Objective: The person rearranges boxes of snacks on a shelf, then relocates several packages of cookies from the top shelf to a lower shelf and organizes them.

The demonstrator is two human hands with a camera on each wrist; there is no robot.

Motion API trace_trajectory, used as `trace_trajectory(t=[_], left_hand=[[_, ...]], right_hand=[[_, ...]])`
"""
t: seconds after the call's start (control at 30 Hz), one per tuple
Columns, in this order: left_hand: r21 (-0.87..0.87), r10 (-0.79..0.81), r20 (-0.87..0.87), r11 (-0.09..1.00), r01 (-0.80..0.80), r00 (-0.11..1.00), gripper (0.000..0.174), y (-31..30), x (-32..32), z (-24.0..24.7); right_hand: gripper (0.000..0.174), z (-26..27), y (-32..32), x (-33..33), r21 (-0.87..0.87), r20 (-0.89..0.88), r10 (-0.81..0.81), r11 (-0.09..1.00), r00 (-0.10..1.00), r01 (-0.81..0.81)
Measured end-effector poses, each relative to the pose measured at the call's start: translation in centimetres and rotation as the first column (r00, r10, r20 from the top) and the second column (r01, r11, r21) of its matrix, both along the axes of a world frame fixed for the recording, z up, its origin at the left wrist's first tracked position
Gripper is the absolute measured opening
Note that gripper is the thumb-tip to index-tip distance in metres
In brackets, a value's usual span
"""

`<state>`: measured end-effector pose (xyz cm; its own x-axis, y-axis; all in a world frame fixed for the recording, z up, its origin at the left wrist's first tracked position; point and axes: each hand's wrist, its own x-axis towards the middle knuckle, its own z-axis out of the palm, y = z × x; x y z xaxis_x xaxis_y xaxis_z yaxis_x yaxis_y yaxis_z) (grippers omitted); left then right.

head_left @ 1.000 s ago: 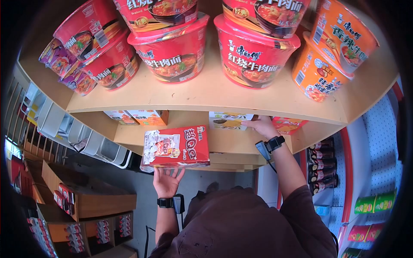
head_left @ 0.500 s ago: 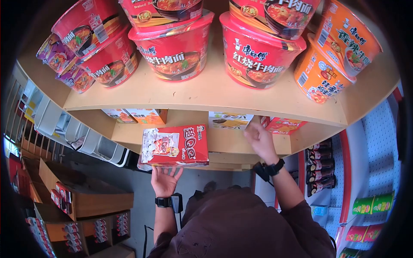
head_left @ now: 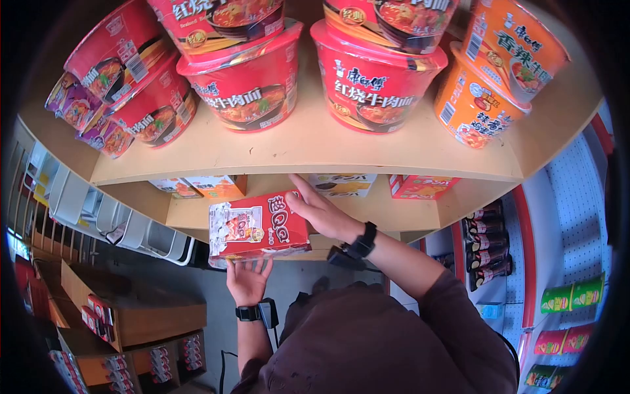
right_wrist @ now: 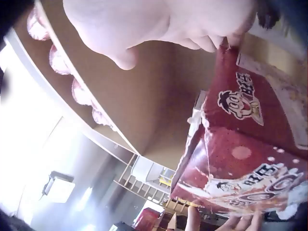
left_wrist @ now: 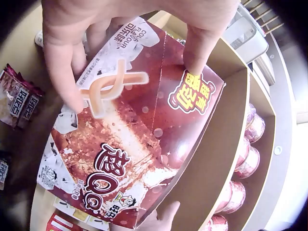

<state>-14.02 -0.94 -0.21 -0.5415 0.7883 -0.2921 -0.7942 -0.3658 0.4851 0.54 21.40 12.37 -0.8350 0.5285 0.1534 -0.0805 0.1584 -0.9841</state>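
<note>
A red carton of QQ snacks (head_left: 259,226), printed with ice cubes and cola flavour in the left wrist view, sits tilted at the front of the lower shelf. Under its near edge is my left hand (head_left: 248,282), palm up with fingers straight. In the left wrist view its thumb and fingers (left_wrist: 65,79) lie spread against the printed face. My right hand (head_left: 328,217) reaches across to the carton's right end, fingers extended. From the right wrist view, its fingertips are right at the red end while the thumb (right_wrist: 126,58) stands away from it.
Behind on the lower shelf (head_left: 275,182) are orange boxes (head_left: 216,186), yellow-and-white boxes (head_left: 341,185) and a red box (head_left: 421,186). Stacked noodle bowls (head_left: 246,92) fill the upper shelf (head_left: 295,154), whose front edge overhangs. A wooden display unit (head_left: 157,322) stands at lower left.
My right hand has left the yellow-and-white boxes and the red box, moving left to the QQ carton's right end. The left hand stays under the carton's near edge.
</note>
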Motion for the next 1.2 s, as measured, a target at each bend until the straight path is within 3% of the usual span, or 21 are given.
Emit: trace_trajectory(t=[0.1,0.13,0.23,0.33,0.63,0.73,0.93,1.2], left_hand=[[0.005,-0.005,0.002,1.000,0.005,1.000,0.082,0.0,-0.2,-0.2],[0.007,-0.006,0.001,1.000,0.006,1.000,0.082,-0.1,-0.2,-0.2],[0.011,-0.007,0.012,1.000,0.006,1.000,0.081,-0.1,-0.4,-0.5],[0.002,-0.001,0.013,1.000,0.001,1.000,0.080,0.0,-0.4,-0.4],[-0.004,0.015,0.033,1.000,-0.015,0.999,0.076,0.1,-0.4,-0.5],[-0.012,0.021,0.041,1.000,-0.021,0.999,0.075,0.1,-0.4,-0.4],[-0.012,0.017,0.036,1.000,-0.017,0.999,0.075,0.0,-0.5,-0.7],[-0.007,0.014,0.053,1.000,-0.014,0.998,0.072,0.1,-0.6,-0.8]], right_hand=[[0.082,-1.2,1.2,-2.4,-0.032,-0.034,-0.041,0.999,0.999,0.040],[0.084,-2.0,1.6,-2.9,0.076,0.028,-0.119,0.990,0.993,0.116],[0.082,-3.8,2.8,-4.2,0.033,0.137,-0.173,0.985,0.975,0.170],[0.074,-4.7,2.8,-5.2,0.215,0.011,-0.352,0.915,0.936,0.341],[0.074,-5.5,3.0,-5.2,0.256,0.030,-0.368,0.901,0.929,0.349],[0.077,-5.9,3.5,-5.3,0.106,0.154,-0.283,0.957,0.947,0.268],[0.078,-8.4,5.5,-6.4,-0.034,-0.006,-0.173,0.984,0.985,0.173],[0.077,-7.7,5.1,-5.7,-0.006,0.074,-0.289,0.957,0.955,0.290]])
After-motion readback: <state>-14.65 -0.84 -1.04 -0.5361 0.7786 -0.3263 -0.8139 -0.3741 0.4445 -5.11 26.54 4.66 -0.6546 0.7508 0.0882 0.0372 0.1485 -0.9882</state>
